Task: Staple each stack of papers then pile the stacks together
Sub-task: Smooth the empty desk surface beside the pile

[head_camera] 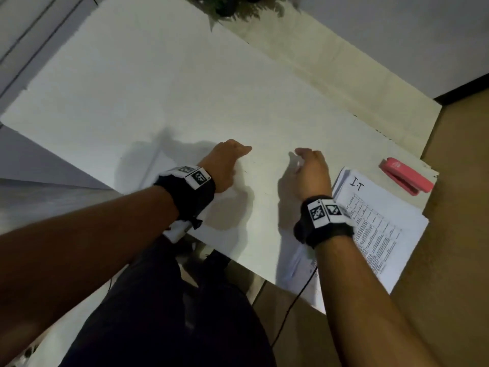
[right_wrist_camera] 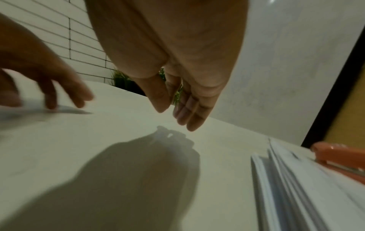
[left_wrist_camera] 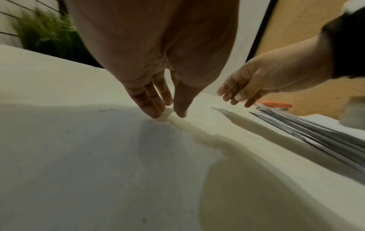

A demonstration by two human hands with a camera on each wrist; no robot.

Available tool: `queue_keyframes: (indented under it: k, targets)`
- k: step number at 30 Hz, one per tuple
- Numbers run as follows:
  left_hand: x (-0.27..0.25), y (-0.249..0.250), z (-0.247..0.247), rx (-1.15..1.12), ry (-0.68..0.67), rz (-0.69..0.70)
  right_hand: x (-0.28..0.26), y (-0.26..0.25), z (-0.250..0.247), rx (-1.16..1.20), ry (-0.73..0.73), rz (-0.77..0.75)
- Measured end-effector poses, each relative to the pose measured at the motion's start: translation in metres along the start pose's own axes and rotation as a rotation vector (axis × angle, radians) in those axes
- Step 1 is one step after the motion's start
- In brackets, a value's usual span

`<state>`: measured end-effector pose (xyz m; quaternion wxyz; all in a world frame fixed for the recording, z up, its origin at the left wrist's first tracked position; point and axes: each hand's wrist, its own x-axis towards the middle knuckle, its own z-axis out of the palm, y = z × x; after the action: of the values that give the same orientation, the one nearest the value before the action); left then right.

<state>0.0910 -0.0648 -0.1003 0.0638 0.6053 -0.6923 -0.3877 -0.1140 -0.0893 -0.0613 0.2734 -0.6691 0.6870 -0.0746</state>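
Note:
A stack of printed papers (head_camera: 383, 234) marked "I.T" lies at the table's right edge, part of it overhanging. Just beyond it sits a red stapler (head_camera: 406, 177), closed. My right hand (head_camera: 307, 165) hovers left of the stack with straight fingers and holds nothing; the right wrist view shows this hand (right_wrist_camera: 173, 118) above bare table, with the stack (right_wrist_camera: 286, 187) and stapler (right_wrist_camera: 339, 154) to its right. My left hand (head_camera: 232, 157) is low over the table's middle. In the left wrist view its thumb and fingertips (left_wrist_camera: 168, 114) pinch the corner of a white sheet (left_wrist_camera: 98, 156) lying on the table.
The white table (head_camera: 185, 88) stretches far and left of both hands. A green plant (head_camera: 232, 6) stands at its far edge by the wall. The table's near edge runs just below my wrists, with my legs and a black cable below it.

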Motion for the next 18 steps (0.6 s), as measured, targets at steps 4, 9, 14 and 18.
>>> queue_keyframes:
  k: [4,9,14,18]
  targets:
    - [-0.007,-0.014,-0.001,-0.040,0.031,-0.031,0.034,0.004,0.002,-0.121,-0.112,-0.051]
    - [-0.007,-0.007,-0.002,0.076,-0.070,0.123,0.016,0.007,0.036,-0.218,-0.172,-0.144]
    - [-0.009,-0.002,0.006,0.225,-0.156,0.250,-0.037,0.002,0.056,-0.261,-0.090,-0.294]
    - [-0.025,-0.001,0.016,0.442,-0.251,0.320,-0.067,0.004,0.068,-0.201,-0.076,-0.344]
